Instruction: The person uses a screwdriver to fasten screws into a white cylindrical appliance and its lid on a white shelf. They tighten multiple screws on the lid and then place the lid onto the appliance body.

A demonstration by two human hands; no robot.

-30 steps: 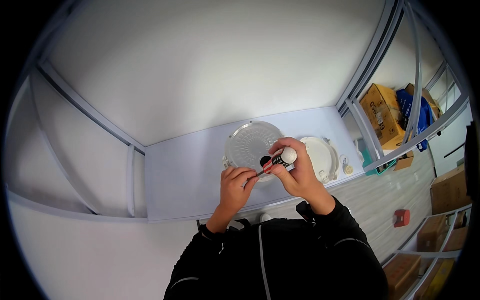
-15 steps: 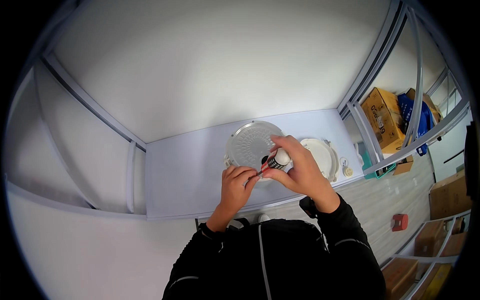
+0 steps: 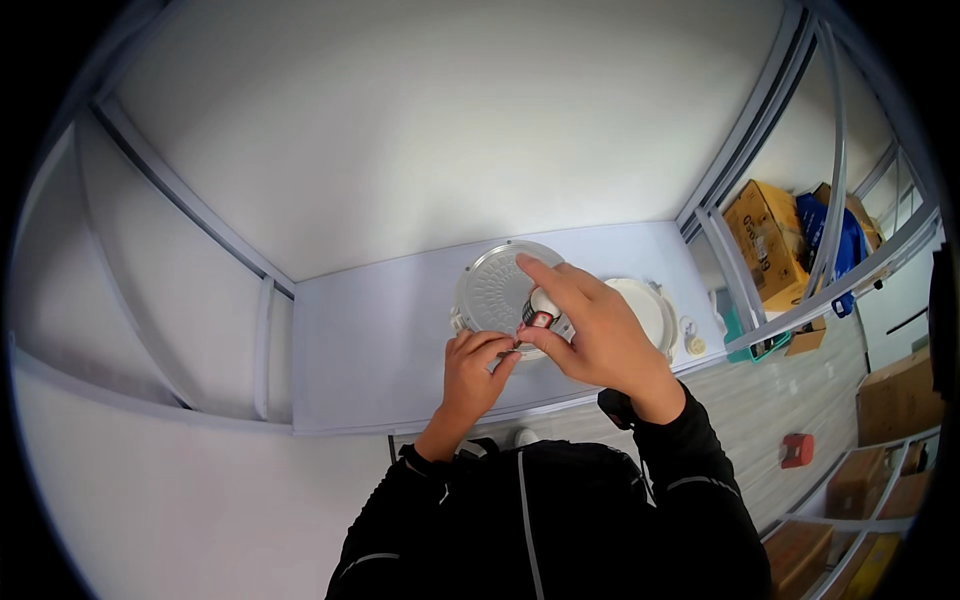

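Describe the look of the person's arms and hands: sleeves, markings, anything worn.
Both arms wear long black sleeves reaching the wrists, part of a black jacket with thin pale piping lines. The left hand and right hand are bare, with no gloves. No rings or watch can be made out at this size.

White shelf (image 3: pixel 370 345): ribbed clear round cover (image 3: pixel 492 290), white round plate (image 3: pixel 652 312), small fitting (image 3: pixel 694 345).

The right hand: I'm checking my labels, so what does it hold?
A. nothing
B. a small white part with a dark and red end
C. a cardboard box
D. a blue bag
B: the right hand grips a small white part with a dark and red end, over the round clear disc, with the left hand at its tip.
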